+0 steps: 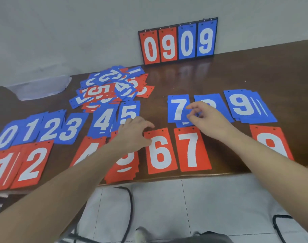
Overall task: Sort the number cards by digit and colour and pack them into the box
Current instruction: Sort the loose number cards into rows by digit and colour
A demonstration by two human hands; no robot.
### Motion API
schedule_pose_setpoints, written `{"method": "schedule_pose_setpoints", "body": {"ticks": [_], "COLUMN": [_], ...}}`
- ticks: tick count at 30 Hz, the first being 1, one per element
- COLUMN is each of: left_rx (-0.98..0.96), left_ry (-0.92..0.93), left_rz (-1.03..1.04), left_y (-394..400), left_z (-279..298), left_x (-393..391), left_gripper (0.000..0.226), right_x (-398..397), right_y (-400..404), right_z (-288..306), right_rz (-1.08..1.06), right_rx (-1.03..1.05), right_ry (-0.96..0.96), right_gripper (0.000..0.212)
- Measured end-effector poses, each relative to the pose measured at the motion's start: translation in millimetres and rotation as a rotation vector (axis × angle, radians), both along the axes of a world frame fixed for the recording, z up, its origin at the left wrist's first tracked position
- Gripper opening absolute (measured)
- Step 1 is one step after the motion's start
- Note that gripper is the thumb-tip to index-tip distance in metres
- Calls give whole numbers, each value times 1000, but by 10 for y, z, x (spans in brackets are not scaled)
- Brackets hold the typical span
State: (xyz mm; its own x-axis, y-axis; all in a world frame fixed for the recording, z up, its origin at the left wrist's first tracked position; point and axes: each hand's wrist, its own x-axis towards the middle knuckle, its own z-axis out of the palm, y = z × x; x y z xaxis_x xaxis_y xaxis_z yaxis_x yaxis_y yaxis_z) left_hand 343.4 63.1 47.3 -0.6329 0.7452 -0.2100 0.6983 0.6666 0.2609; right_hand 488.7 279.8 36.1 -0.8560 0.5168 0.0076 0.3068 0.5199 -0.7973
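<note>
Sorted number cards lie in two rows on the brown table [237, 71]. The blue row runs 0 [5, 137] to 5 [129, 111], then the blue 7 card [177, 109], an 8 and the 9 stack [244, 106]. The red row below includes 1, 2 [33, 163], 4, the red 6 card [160, 151], 7 [191, 148] and 9. An unsorted mixed pile [111, 86] sits behind. My left hand [134, 134] pinches the red 6 card's top left corner and covers the red 5. My right hand [205, 116] pinches the blue 7 card's right edge, hiding most of the blue 8.
A flip scoreboard [177, 42] reading 0909 leans against the wall at the back. A clear plastic bag [41, 88] lies at the far left. The table's front edge [167, 177] runs just below the red row, above a tiled floor with black cables [130, 199].
</note>
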Motion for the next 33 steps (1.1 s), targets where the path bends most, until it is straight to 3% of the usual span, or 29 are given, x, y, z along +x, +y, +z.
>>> {"method": "schedule_pose_setpoints", "body": {"ticks": [13, 25, 33], "left_rx": [264, 423, 408], "left_ry": [13, -117, -55], "left_rz": [225, 303, 244], "left_y": [-370, -819, -871], "left_z": [100, 57, -65], "left_x": [-484, -2033, -2942], "left_gripper": [28, 28, 38], "right_x": [-719, -1967, -2633], "right_y": [-55, -442, -627], "right_z": [61, 95, 69], "right_rz": [148, 122, 95], "right_rx": [-20, 47, 138], "right_ry": [69, -14, -105], "right_gripper": [16, 16, 21]}}
